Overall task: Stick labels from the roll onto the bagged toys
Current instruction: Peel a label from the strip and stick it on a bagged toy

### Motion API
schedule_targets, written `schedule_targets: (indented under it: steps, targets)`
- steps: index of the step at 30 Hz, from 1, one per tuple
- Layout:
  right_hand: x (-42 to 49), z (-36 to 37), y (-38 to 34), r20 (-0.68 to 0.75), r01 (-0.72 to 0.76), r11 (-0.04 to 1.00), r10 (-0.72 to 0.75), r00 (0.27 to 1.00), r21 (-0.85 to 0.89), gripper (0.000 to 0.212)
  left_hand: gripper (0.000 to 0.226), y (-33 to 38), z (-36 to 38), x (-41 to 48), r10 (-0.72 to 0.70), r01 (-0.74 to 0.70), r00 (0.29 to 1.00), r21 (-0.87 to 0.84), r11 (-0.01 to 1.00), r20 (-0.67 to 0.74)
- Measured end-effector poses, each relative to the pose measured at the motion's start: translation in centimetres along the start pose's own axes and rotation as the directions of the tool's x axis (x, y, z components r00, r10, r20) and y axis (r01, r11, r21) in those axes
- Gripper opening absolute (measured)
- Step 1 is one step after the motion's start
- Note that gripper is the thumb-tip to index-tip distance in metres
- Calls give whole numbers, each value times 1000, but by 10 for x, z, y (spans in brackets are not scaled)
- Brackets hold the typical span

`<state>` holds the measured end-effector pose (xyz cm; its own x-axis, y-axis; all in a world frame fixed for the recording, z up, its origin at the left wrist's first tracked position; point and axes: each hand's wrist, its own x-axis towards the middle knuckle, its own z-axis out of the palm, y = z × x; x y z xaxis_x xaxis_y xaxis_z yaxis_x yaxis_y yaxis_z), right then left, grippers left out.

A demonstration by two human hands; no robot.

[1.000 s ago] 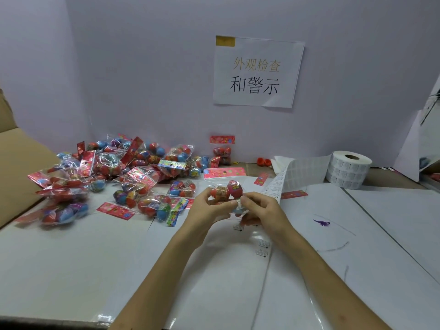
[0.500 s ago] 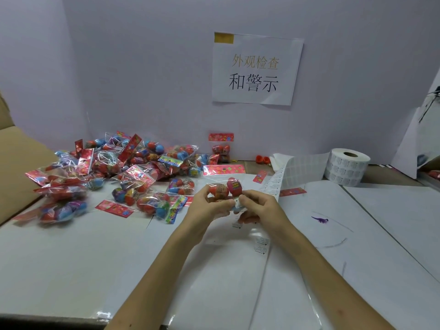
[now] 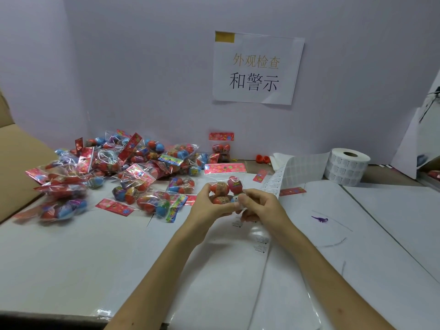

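Little has moved: right of the pile (image 3: 119, 167), the left hand (image 3: 208, 207) still grips the likely light, slippery bag (image 3: 234, 185) by its firm eggs (image 3: 220, 186), the right hand (image 3: 262, 208) pinching a label (image 3: 236, 199) onto it.

Bare forearms (image 3: 166, 270), bare left hand (image 3: 209, 207) and right hand (image 3: 263, 207).

At my 12 o'clock, the paper sign (image 3: 258, 67) on the wall (image 3: 142, 67) reads 外观检查 in gold, with 和警示 in black beneath. Print on the label roll (image 3: 345, 170), 2 o'clock, is too small for me to read.
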<state>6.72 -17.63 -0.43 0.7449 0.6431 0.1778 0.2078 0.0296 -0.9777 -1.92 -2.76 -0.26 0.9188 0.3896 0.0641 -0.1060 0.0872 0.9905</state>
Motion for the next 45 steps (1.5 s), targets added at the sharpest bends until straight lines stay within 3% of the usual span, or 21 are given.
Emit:
schedule_targets:
  steps: [6, 14, 24, 28, 32, 35, 39, 45]
  targets:
    - [2, 0, -1, 28, -29, 994, 26, 999, 108, 24, 59, 2, -4, 2, -30, 32, 999, -99, 995, 16]
    - [0, 2, 1, 37, 52, 999, -52, 998, -4, 18, 50, 1, -5, 1, -6, 8, 1000, -67, 998, 29]
    - [-1, 1, 0, 160, 14, 1000, -14, 987, -2, 31, 28, 2, -7, 4, 42, -41, 987, 12, 999, -153]
    - [0, 2, -1, 113, -11, 1000, 10, 994, 9, 21, 28, 1, -5, 4, 62, -54, 987, 56, 997, -152]
    - [2, 1, 3, 20, 28, 996, -26, 999, -85, 16, 23, -1, -2, 2, 119, -103, 987, 134, 986, -113]
    - [3, 1, 5, 35, 12, 998, -10, 999, -57, 11, 22, -1, -2, 2, 122, -101, 984, 158, 982, -128]
    - [2, 0, 3, 65, -15, 1000, 17, 998, -26, 22, 21, 2, -3, 3, 73, -50, 987, 155, 987, -146]
    - [2, 0, 0, -41, -1, 1000, 0, 999, -22, 24, 25, 0, -4, 2, 80, -66, 994, 166, 984, -79]
